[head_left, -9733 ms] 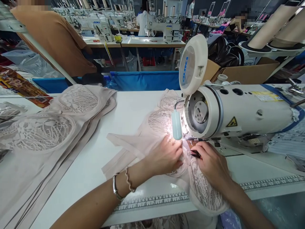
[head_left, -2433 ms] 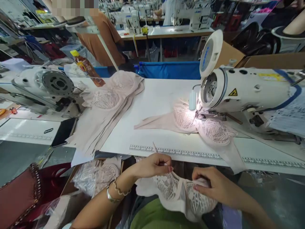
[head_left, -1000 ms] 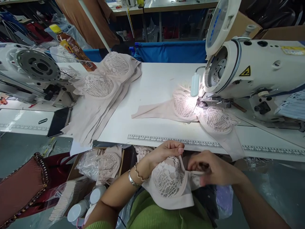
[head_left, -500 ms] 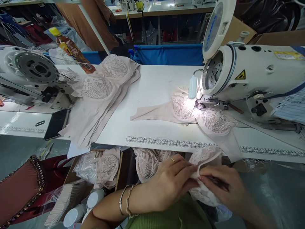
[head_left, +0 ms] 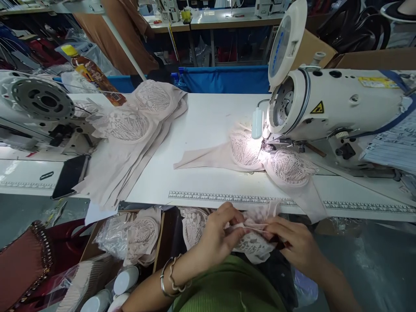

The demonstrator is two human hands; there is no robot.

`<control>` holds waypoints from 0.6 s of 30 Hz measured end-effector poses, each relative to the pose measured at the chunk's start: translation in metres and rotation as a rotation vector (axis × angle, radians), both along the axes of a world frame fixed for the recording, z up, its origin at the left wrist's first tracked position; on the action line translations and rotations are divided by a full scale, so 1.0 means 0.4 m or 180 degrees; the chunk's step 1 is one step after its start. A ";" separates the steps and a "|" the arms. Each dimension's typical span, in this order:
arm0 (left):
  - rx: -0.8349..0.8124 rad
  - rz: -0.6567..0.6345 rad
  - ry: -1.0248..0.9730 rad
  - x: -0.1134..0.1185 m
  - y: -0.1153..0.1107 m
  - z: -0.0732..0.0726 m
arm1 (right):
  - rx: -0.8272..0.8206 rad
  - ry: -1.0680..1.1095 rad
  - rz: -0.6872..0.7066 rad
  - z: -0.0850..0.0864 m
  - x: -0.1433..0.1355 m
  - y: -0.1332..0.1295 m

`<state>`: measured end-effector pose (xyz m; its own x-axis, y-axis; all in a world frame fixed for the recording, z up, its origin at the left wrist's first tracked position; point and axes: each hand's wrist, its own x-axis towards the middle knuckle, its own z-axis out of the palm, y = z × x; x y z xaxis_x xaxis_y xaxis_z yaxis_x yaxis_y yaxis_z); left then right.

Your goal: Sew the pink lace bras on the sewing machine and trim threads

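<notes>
Above my lap, just off the table's front edge, both hands pinch a pale pink lace bra piece. My left hand is closed on its left part, thumb and fingers together. At the right part, my right hand grips the edge, with a small dark thing partly showing under its fingers that I cannot make out. Another pale pink bra lies under the needle of the lit sewing machine, its right wing hanging over the table edge. Left on the table rests a stack of similar bras.
A second machine and a tilted brown drink bottle stand at the left. A ruler strip runs along the table front. Below are a box with bra cups, white-lidded containers and a chair. A person in brown is behind.
My hands have shifted left with the held lace piece. It was upright between them and is now turned so its edge stretches across from hand to hand. The view has moved slightly.
</notes>
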<state>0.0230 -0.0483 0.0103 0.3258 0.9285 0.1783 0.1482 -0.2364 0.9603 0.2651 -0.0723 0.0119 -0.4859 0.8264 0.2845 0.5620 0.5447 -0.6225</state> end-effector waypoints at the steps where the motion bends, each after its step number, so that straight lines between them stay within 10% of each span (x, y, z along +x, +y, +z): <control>1: -0.0211 0.0045 -0.0071 -0.009 0.008 0.002 | -0.0409 0.0204 0.0122 0.009 0.010 0.001; 5: -0.0757 0.0237 -0.0394 -0.046 0.037 -0.004 | -0.1145 0.0649 0.0205 0.040 0.055 0.011; 18: -0.0113 0.0887 -0.0447 -0.046 0.021 -0.051 | 0.0081 0.0465 -0.1020 0.006 0.046 -0.001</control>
<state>0.0048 -0.0400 -0.0102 0.0324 0.9850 0.1695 0.0680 -0.1713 0.9829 0.2834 -0.0727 0.0143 -0.1556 0.9220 0.3545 0.6129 0.3715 -0.6974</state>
